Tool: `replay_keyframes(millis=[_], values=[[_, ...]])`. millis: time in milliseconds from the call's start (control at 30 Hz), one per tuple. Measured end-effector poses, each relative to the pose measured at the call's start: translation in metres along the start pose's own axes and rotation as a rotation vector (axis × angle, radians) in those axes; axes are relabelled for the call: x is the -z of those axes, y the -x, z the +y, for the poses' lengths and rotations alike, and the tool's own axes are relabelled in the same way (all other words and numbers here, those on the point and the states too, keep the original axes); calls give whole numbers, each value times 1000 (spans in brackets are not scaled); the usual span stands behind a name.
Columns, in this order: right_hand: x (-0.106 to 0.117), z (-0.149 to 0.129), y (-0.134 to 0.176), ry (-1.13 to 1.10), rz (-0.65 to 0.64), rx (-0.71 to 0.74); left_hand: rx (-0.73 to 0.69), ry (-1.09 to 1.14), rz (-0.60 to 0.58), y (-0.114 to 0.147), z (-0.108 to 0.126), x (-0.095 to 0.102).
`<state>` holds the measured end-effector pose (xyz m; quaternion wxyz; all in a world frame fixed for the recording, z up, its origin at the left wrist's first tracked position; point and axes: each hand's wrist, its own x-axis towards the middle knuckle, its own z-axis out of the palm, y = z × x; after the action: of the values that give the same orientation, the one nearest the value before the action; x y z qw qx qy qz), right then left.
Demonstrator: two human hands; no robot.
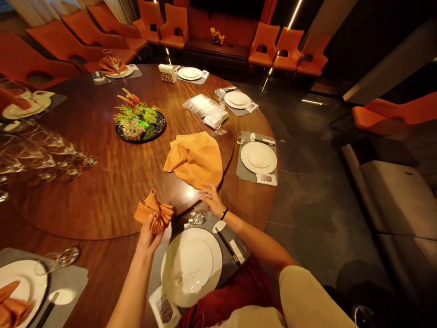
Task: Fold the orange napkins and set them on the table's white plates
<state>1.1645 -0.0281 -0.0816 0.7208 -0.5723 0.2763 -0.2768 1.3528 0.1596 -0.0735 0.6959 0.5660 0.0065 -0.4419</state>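
A person's left hand grips a folded, pleated orange cloth napkin while the right hand reaches to a loose pile of yellow-orange cloth.
At the lower centre-left of the frame, the left fingers and thumb are closed round the napkin's gathered base, its pleats fanning out above; the right hand, near the centre, has its fingers loosely spread at the pile's lower edge, grasping nothing visible, and whether the fingertips touch the fabric cannot be told. The pile lies in the middle of the frame on a round, glossy brown wooden table. Below the hands, at the lower centre, sit stacked round white plates, with a small clear drinking glass just above them and black chopsticks to their right.
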Motion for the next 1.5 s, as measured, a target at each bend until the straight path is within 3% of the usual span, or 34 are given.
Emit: replay_keyframes(millis=[67,167,200,267,333,400,533,633,733,867,967,1100,1267,1367,1500], values=[[12,-25,14,-59,-119,42,32,74,-118,24,-8,-55],[40,-65,38,-45,-251,169,26,75,-267,47,-41,-151],[53,-76,45,19,-235,214,22,52,-293,51,-56,-184],[86,-90,58,215,-78,264,40,36,-306,54,-88,-247],[129,-95,65,392,126,260,106,101,-270,53,-118,-303],[184,-97,66,467,213,238,207,200,-257,48,-140,-351],[313,-113,52,505,6,295,362,241,-401,27,-160,-417],[399,-134,30,708,-178,364,168,24,-499,-9,-166,-450],[454,-144,-2,1045,-232,383,-207,-455,-589,-59,-173,-477],[482,-124,-55,1369,-229,336,-645,-1063,-751,-126,-186,-511],[485,-97,-90,1495,-234,307,-831,-1359,-790,-164,-198,-527],[483,-67,-117,1554,-187,274,-887,-1637,-728,-193,-214,-532],[485,-55,-125,1478,-217,243,-808,-1694,-669,-213,-232,-528],[496,-56,-122,1297,-189,209,-772,-1699,-629,-220,-239,-528],[521,-42,-105,884,-34,129,-738,-1677,-596,-225,-242,-532]])
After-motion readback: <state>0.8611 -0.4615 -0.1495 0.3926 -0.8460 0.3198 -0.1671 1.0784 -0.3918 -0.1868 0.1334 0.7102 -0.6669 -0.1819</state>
